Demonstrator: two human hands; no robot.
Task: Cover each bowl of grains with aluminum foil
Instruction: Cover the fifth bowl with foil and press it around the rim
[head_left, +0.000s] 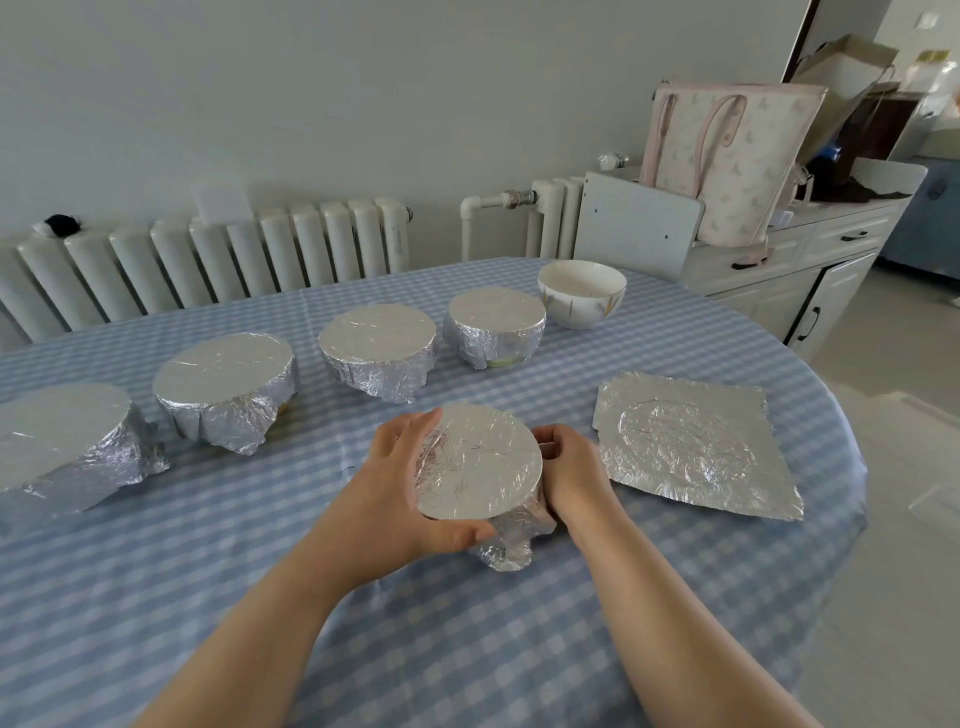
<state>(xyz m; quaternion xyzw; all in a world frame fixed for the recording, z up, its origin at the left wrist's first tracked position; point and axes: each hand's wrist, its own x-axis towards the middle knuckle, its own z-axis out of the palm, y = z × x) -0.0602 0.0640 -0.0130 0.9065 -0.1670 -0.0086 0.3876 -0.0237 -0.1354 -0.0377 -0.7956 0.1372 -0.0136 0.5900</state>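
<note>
Fingers (410, 436) of both hands cupped the foil-covered bowl (480, 462); spare foil sheet (691, 447) lay at three o'clock, nearer the right hand (569, 467).

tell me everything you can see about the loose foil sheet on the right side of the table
The loose foil sheet is a roughly square piece of crinkled silver aluminum foil, lying flat on the blue checked tablecloth. A round imprint is pressed into its middle, as if from a bowl rim. Its edges are uneven and slightly curled. It lies just right of the right hand, which does not appear to touch it.

soft daylight, sharp, edges warped
</note>
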